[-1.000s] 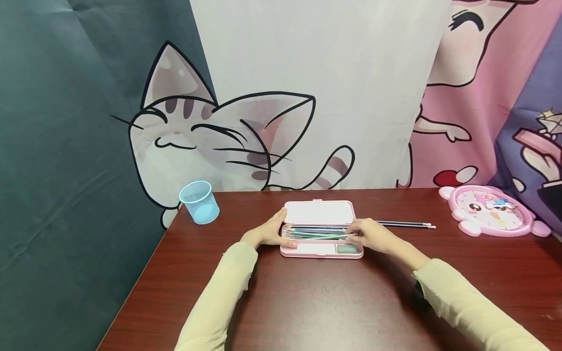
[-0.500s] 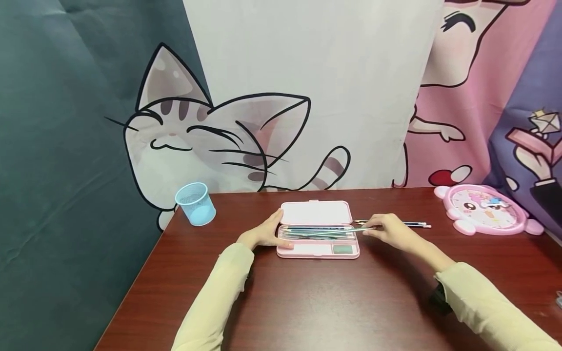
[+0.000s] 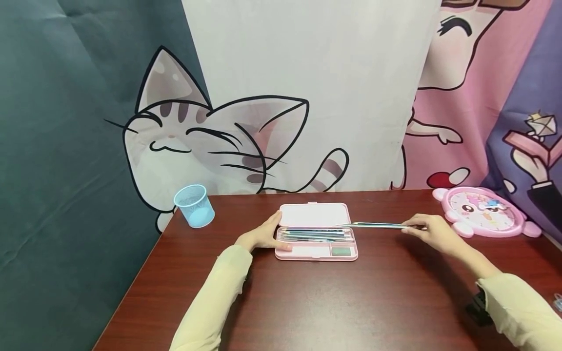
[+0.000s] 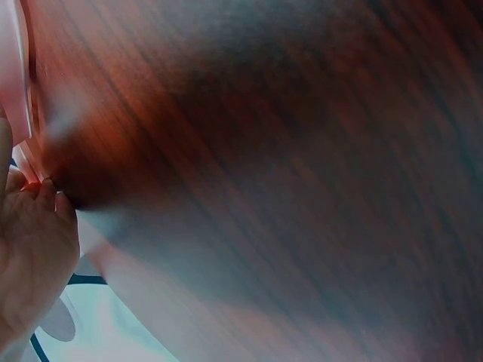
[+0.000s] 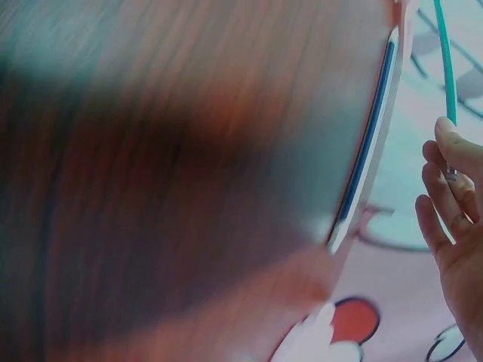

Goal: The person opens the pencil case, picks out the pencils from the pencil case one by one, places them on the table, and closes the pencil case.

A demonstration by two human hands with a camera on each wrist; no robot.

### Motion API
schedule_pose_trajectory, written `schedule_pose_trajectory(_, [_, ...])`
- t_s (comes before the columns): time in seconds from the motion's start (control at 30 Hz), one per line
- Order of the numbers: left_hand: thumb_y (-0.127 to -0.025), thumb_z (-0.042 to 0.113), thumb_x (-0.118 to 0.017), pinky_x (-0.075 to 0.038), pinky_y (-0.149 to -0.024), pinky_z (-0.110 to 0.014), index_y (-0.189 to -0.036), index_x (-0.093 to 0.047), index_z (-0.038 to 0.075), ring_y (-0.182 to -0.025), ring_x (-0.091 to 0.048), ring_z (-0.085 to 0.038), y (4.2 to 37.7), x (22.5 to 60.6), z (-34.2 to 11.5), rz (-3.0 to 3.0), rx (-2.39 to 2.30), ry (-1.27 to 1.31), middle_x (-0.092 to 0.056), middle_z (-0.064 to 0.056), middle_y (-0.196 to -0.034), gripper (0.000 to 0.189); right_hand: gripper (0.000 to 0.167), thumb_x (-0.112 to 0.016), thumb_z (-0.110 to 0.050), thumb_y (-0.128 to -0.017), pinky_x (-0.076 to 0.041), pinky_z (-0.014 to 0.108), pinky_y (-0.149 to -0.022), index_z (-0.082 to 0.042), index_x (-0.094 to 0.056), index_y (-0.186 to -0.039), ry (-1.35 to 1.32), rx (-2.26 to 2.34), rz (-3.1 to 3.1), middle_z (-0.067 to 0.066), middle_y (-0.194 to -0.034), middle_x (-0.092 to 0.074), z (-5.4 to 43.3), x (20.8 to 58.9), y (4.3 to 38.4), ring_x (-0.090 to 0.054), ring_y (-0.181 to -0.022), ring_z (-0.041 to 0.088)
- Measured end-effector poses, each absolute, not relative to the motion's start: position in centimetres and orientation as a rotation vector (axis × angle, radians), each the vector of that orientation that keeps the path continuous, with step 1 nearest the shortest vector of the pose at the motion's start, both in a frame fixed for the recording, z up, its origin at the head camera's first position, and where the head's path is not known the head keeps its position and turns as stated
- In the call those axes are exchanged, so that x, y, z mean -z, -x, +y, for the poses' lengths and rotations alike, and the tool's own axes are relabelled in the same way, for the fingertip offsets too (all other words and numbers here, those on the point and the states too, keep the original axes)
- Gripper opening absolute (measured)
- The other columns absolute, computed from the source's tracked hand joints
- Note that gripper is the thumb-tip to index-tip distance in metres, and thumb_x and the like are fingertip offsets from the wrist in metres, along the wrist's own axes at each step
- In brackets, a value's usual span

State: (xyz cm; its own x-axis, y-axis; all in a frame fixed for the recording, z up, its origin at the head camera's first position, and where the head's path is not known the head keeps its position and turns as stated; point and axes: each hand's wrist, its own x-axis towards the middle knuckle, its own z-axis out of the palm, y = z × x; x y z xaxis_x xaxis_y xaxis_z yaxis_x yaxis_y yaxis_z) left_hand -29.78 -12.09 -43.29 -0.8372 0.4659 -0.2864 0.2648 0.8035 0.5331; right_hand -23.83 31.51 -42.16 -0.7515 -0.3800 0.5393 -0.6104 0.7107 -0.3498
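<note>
Pinching green pencil (image 5: 447, 64) nr end, R hand (image 3: 434, 234); shaft twd case (image 3: 313, 215)

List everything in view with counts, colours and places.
Tabletop: one, brown, foreground
Pencil case: one, pink, open, mid-table
Pencils in case: several, green and blue, long compartment
Block: one, grey-green, case's front compartment
Held pencil: one, green, right of case
Loose pencil: at least one, dark blue, back of tabletop
Mesh cup: one, light blue, back left
Clock: one, pink, back right
Cartoon backdrop: count unclear, multicoloured, behind tabletop
Unidentified item: one, pale, right edge
Wrist gear: at least one, black, right wrist
Sleeves: two, cream, both arms
Left hand: one, bare, case's left side
Right hand: one, bare, pinching held pencil
</note>
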Motion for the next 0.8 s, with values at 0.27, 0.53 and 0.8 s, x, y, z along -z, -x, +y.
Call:
schedule_pose_trajectory(0.27, [-0.07, 0.048, -0.074, -0.013, -0.115, -0.039, -0.148, -0.001, 0.009, -0.143, -0.003, -0.019, 29.6, 43.1, -12.1, 2.579, -0.677, -0.534, 0.003, -0.005, -0.156, 0.113, 0.015, -0.079, -0.005, -0.062, -0.039, 0.009, -0.06, -0.004, -0.071, -0.075, -0.651, -0.612, -2.519, 0.0, -0.067, -0.067, 34.6, 43.3, 23.6, -0.055, -0.065, -0.004])
schedule_pose_trajectory(0.53, [-0.071, 0.047, -0.074, -0.012, -0.115, -0.038, -0.148, 0.0, 0.008, -0.143, -0.002, -0.019, 29.7, 43.2, -12.0, 2.572, -0.672, -0.56, 0.004, -0.006, -0.156, 0.114, 0.019, -0.08, -0.003, -0.057, -0.038, 0.007, -0.061, -0.002, -0.071, -0.074, -0.644, -0.595, -2.502, 0.003, -0.066, -0.066, 35.7, 44.2, 23.7, -0.054, -0.065, -0.005])
schedule_pose_trajectory(0.8, [-0.07, 0.047, -0.074, -0.012, -0.116, -0.039, -0.148, 0.0, 0.009, -0.143, -0.001, -0.019, 29.7, 43.3, -12.1, 2.569, -0.684, -0.549, 0.004, -0.005, -0.156, 0.114, 0.017, -0.079, -0.004, -0.061, -0.041, 0.02, -0.055, -0.005, -0.069, -0.076, -0.633, -0.491, -2.588, -0.002, -0.067, -0.063, 35.6, 44.1, 24.3, -0.051, -0.061, 0.0])
